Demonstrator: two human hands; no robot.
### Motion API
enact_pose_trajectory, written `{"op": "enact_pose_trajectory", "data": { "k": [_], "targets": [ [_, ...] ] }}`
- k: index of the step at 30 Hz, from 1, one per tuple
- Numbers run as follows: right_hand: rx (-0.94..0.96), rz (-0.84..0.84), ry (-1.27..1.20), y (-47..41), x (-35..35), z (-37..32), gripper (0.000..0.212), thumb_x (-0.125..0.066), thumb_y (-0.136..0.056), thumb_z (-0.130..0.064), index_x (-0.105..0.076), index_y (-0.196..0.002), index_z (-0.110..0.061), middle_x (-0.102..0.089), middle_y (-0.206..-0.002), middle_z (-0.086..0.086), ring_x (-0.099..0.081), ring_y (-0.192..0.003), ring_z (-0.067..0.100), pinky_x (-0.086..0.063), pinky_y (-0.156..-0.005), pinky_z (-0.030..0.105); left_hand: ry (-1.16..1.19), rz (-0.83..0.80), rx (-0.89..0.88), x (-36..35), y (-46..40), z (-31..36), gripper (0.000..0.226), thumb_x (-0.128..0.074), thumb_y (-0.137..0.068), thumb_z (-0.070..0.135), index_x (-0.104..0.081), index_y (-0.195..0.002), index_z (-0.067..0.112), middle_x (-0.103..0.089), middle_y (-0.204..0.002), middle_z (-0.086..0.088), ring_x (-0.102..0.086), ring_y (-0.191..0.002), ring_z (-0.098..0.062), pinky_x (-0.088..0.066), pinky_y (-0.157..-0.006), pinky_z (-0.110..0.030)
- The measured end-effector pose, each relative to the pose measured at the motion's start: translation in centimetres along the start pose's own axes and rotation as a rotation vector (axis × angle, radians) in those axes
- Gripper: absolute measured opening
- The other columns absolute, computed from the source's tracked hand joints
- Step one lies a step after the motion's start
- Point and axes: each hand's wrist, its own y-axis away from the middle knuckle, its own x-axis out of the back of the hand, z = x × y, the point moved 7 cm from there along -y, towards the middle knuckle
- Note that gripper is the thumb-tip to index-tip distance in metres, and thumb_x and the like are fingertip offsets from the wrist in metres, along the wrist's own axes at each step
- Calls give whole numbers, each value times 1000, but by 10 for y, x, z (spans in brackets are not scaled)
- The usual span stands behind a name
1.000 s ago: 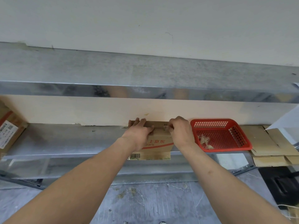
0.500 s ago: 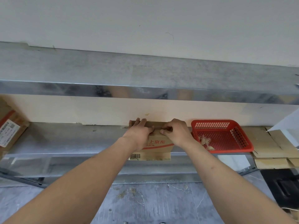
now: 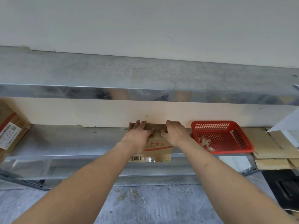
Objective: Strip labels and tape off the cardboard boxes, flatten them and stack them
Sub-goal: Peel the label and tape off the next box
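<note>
A small brown cardboard box (image 3: 157, 147) with red printing and a barcode on its front stands at the front edge of a metal shelf (image 3: 72, 141). My left hand (image 3: 139, 135) lies flat on the box's top, fingers straight, holding it down. My right hand (image 3: 174, 134) sits just to the right on the same top, its fingers curled and pinching at something on the top face, likely tape; the strip itself is too small to make out.
A red plastic basket (image 3: 242, 147) holding torn scraps stands right of the box. Flattened cardboard sheets (image 3: 268, 146) lie stacked at the far right. Another labelled box (image 3: 9, 135) leans at the far left. A second metal shelf (image 3: 145, 92) runs overhead.
My right hand has slid left along the box's top toward my left hand and its fingers have curled tighter. The left hand and the box have stayed put.
</note>
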Motion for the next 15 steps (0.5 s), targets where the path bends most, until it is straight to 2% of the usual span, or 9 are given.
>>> {"op": "enact_pose_trajectory", "data": {
  "k": [5,12,15],
  "targets": [
    [-72,41,-49,0,6,2,22,-66,-89,-35,-62,-95,-13,-64,-92,7,-60,-80,26,-43,-63,31,18,22,-6,0,2,-1,51,-36,-107,27,-35,-157,38,-16,-167,-12,-8,-155,-41,-4,-126,-55],
    [-77,166,7,12,23,30,21,-71,-88,-30,-64,-97,-13,-66,-95,8,-62,-87,27,-51,-70,34,43,18,-5,1,0,-4,51,-32,-108,26,-34,-157,38,-15,-168,-10,-7,-155,-40,-2,-127,-54],
    [-68,218,12,16,28,43,17,-72,-88,-23,-67,-97,-9,-66,-95,9,-63,-88,30,-48,-68,34,43,17,-6,1,-2,-4,51,-33,-108,25,-34,-158,37,-16,-167,-10,-8,-155,-41,-2,-126,-55]
  ]
}}
